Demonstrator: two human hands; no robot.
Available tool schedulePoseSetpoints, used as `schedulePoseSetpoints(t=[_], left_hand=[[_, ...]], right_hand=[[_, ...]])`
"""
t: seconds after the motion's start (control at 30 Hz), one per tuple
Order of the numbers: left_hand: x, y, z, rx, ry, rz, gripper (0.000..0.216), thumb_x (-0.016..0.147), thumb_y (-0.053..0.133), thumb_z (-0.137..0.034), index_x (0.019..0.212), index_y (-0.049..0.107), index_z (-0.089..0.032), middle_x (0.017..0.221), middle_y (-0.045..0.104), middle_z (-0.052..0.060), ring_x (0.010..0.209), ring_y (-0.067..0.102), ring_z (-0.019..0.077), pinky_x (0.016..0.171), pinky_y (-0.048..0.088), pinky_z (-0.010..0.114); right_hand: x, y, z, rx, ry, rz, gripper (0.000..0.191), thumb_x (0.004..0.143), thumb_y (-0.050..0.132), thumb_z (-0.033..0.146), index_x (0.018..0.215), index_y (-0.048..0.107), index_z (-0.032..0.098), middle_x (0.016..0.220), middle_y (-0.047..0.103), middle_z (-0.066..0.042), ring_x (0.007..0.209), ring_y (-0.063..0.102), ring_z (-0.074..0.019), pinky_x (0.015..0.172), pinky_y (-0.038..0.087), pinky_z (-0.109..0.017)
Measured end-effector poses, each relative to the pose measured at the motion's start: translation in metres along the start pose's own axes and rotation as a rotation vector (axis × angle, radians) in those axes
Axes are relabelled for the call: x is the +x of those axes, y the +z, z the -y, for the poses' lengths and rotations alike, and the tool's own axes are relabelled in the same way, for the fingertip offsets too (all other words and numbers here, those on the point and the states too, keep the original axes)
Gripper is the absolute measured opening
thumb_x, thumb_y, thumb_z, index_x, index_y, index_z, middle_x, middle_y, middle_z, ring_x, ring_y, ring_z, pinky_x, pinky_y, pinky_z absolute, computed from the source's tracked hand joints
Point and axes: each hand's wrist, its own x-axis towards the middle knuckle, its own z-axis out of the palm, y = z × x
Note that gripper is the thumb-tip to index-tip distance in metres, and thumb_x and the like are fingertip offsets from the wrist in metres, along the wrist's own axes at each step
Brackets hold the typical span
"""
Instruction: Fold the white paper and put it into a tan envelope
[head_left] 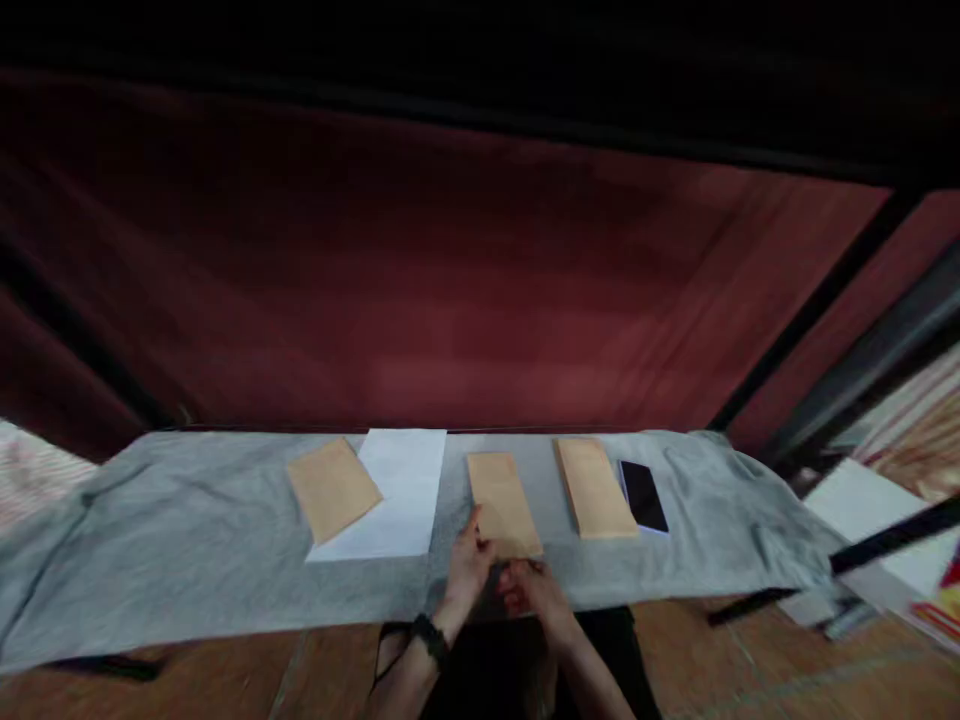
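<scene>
A brown paper envelope [504, 500] lies in front of me on the grey cloth. My left hand [469, 562] is at its lower left edge, thumb and index finger apart and touching the paper. Just below the envelope's near edge is my right hand [529, 590], its fingers curled inward and closed. Whether anything is between those fingers is too blurred to make out. To the right lies a thicker brown envelope or stack of envelopes [596, 490]. On the left another brown envelope [334, 490] lies at an angle, partly over a white paper sheet [409, 500].
A dark-screened phone [643, 497] lies right of the thicker envelope. The grey cloth [187, 560] covers a long narrow table against a dark red panel [450, 300]. White boards and a black bar [892, 535] are at the right, beyond the table's end.
</scene>
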Motion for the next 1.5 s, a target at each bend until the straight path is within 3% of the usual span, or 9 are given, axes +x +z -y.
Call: schedulePoseSetpoints(t=[0.07,0.17,0.27,0.4,0.5,0.67,0.9,1.1,1.5], left_hand=[[0.005,-0.006,0.000,0.062,-0.005,0.017,0.062,0.085,0.047,-0.011,0.146,0.037,-0.011,0.077,0.071,0.000,0.070,0.067,0.0155,0.068,0.049,0.024],[0.006,-0.014,0.001,0.186,0.004,0.019,0.058,0.085,0.048,-0.010,0.143,0.042,-0.014,0.090,0.073,0.004,0.079,0.068,0.0160,0.075,0.050,0.025],[0.001,-0.019,0.002,0.326,0.028,-0.026,0.051,0.086,0.049,-0.011,0.136,0.052,-0.017,0.111,0.070,0.009,0.099,0.067,0.0198,0.087,0.049,0.029],[0.003,-0.008,0.004,0.564,0.355,-0.135,0.047,0.093,0.040,-0.017,0.138,0.051,-0.018,0.137,0.058,0.011,0.127,0.053,0.0251,0.106,0.042,0.042],[0.026,0.013,0.004,0.688,0.564,-0.070,0.050,0.096,0.039,-0.027,0.145,0.042,-0.016,0.154,0.041,0.011,0.144,0.033,0.0263,0.115,0.031,0.047],[0.085,0.037,-0.004,0.778,0.593,-0.009,0.055,0.100,0.029,-0.035,0.152,0.033,-0.016,0.156,0.037,0.010,0.147,0.027,0.0223,0.120,0.019,0.046],[0.131,0.038,-0.019,0.812,0.591,0.022,0.060,0.100,0.028,-0.045,0.149,0.037,-0.013,0.157,0.035,0.010,0.148,0.025,0.0218,0.122,0.014,0.043],[0.125,0.039,-0.015,0.832,0.614,0.070,0.060,0.100,0.026,-0.046,0.150,0.035,-0.016,0.157,0.035,0.009,0.148,0.024,0.0210,0.122,0.013,0.044],[0.074,0.030,0.000,0.830,0.763,0.124,0.058,0.102,0.026,-0.043,0.153,0.029,-0.016,0.158,0.034,0.009,0.148,0.024,0.0182,0.122,0.013,0.040]], right_hand=[[-0.004,-0.013,-0.001,-0.085,-0.108,-0.119,0.054,0.101,0.028,0.047,0.097,0.072,0.017,0.094,0.075,-0.014,0.083,0.073,-0.0251,0.076,0.058,-0.038],[-0.006,-0.025,-0.002,-0.304,-0.340,-0.199,0.042,0.101,0.035,0.039,0.123,0.066,0.021,0.126,0.067,-0.011,0.118,0.062,-0.0255,0.102,0.048,-0.044],[-0.004,-0.024,-0.007,-0.574,-0.575,-0.198,0.042,0.101,0.039,0.031,0.140,0.053,0.023,0.140,0.058,-0.008,0.132,0.052,-0.0229,0.113,0.040,-0.045],[-0.002,-0.009,-0.020,-0.710,-0.622,-0.278,0.045,0.100,0.042,0.028,0.143,0.049,0.018,0.140,0.058,-0.010,0.131,0.053,-0.0224,0.115,0.037,-0.043],[0.000,-0.005,-0.026,-0.724,-0.649,-0.292,0.044,0.098,0.045,0.027,0.139,0.054,0.014,0.137,0.060,-0.012,0.129,0.055,-0.0239,0.115,0.038,-0.044],[0.000,-0.015,-0.023,-0.716,-0.661,-0.249,0.046,0.096,0.050,0.023,0.142,0.050,0.016,0.138,0.059,-0.011,0.131,0.053,-0.0227,0.114,0.042,-0.043],[0.000,-0.021,-0.020,-0.671,-0.667,-0.195,0.051,0.096,0.049,0.018,0.146,0.043,0.019,0.144,0.054,-0.010,0.135,0.049,-0.0232,0.113,0.044,-0.046],[0.001,-0.023,-0.021,-0.584,-0.670,-0.172,0.049,0.096,0.046,0.016,0.144,0.044,0.021,0.141,0.057,-0.010,0.134,0.049,-0.0234,0.112,0.045,-0.049],[-0.004,-0.025,-0.025,-0.509,-0.654,-0.163,0.047,0.093,0.042,0.012,0.138,0.048,0.023,0.132,0.060,-0.008,0.127,0.053,-0.0225,0.111,0.043,-0.050]])
